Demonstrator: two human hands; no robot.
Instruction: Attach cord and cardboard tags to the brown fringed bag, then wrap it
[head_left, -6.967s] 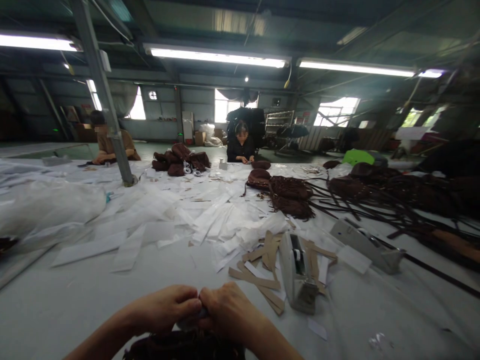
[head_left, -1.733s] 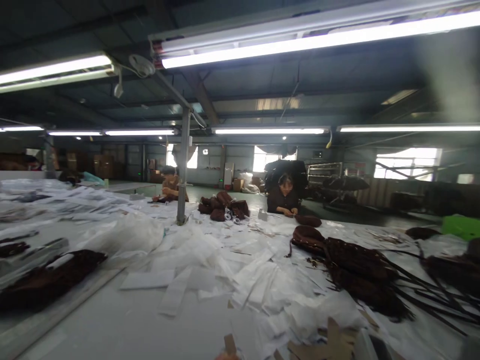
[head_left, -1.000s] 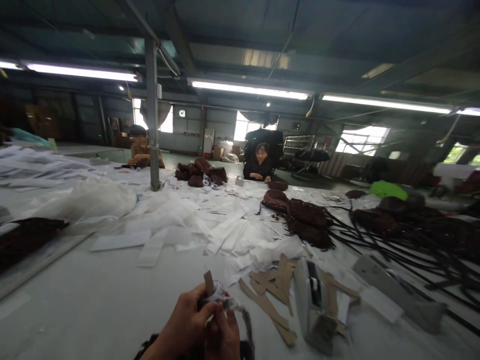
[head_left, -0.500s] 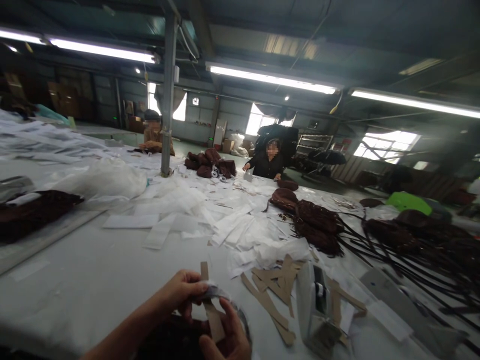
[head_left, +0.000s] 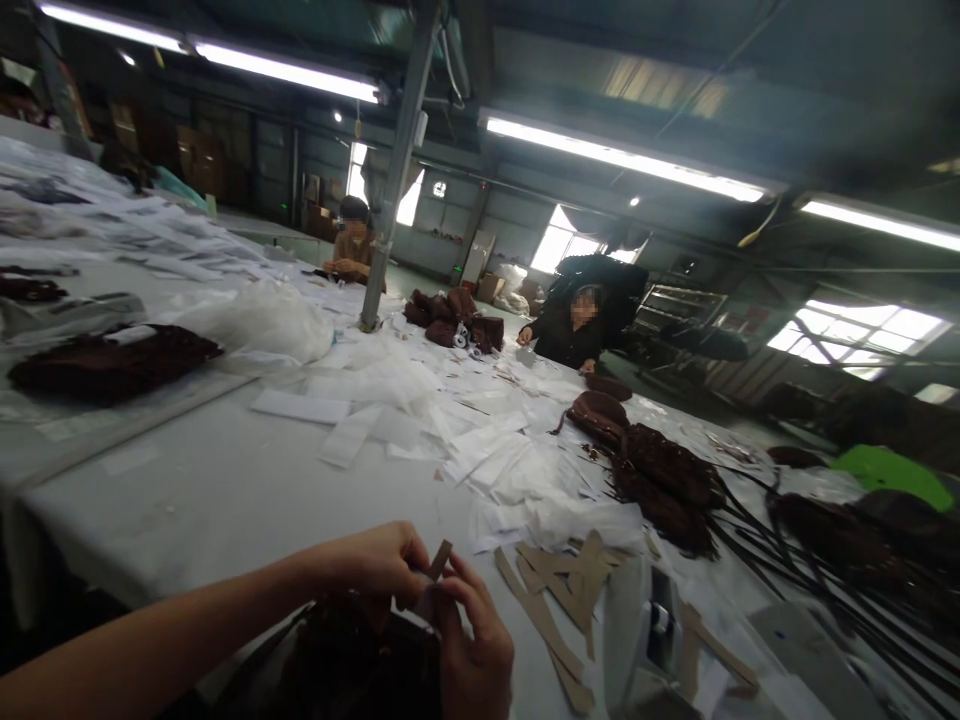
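By the tabletop's (head_left: 217, 490) near edge, the left hand (head_left: 386, 562) pinches a brown strip (head_left: 441, 561); the right hand (head_left: 476, 640) curls beside it, its grip unclear. White scraps (head_left: 495, 445) litter the middle, dark bags (head_left: 664, 475) lie toward the right edge, and a post (head_left: 401, 170) rises toward the far edge under tube lights (head_left: 622, 160).

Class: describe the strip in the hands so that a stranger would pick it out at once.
Start at the white table and drop to the picture's bottom centre, where the left hand and right hand are close together. A brown strip pokes up between them. Unlike the loose strips strewn on the table, this one is held.
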